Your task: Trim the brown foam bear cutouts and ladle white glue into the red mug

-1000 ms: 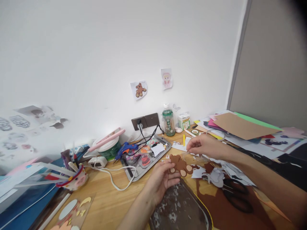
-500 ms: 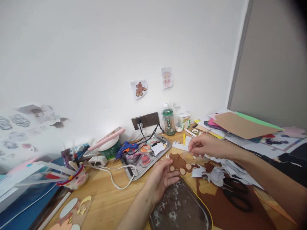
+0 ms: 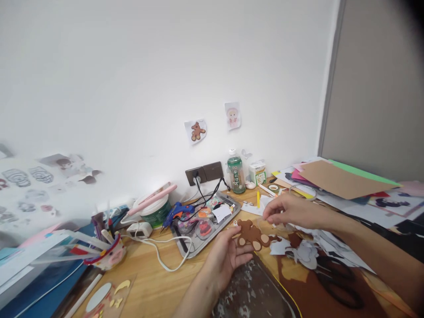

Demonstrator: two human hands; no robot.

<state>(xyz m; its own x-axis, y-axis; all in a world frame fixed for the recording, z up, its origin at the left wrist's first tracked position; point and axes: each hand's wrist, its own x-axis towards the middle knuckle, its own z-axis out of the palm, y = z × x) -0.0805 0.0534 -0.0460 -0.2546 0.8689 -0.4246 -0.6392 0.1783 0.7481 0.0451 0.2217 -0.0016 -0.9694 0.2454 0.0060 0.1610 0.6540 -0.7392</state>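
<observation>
A small brown bear cutout [image 3: 251, 233] with tan paws rests on the fingers of my left hand [image 3: 228, 251], its thumb against the bear's left edge. Just right of the bear is my right hand [image 3: 281, 210], its fingers pinched together; anything between the fingertips is too small to make out. Below my left hand lies a dark mat [image 3: 255, 289] with a yellow edge. A brown sheet [image 3: 304, 287] and black scissors [image 3: 339, 280] are to its right, near white paper scraps [image 3: 303, 254].
A metal tray [image 3: 195, 251] with stickers and a blue glue gun [image 3: 177, 213] lie left of centre. A pen cup [image 3: 107, 256], green bottle [image 3: 236, 174], small box [image 3: 258, 173] and stacked coloured sheets [image 3: 341, 179] stand or lie around. A white cable [image 3: 159, 258] loops across the table.
The view has shifted, so the scene appears slightly lower and further right. My left hand still supports the bear, and my right hand stays pinched beside it.
</observation>
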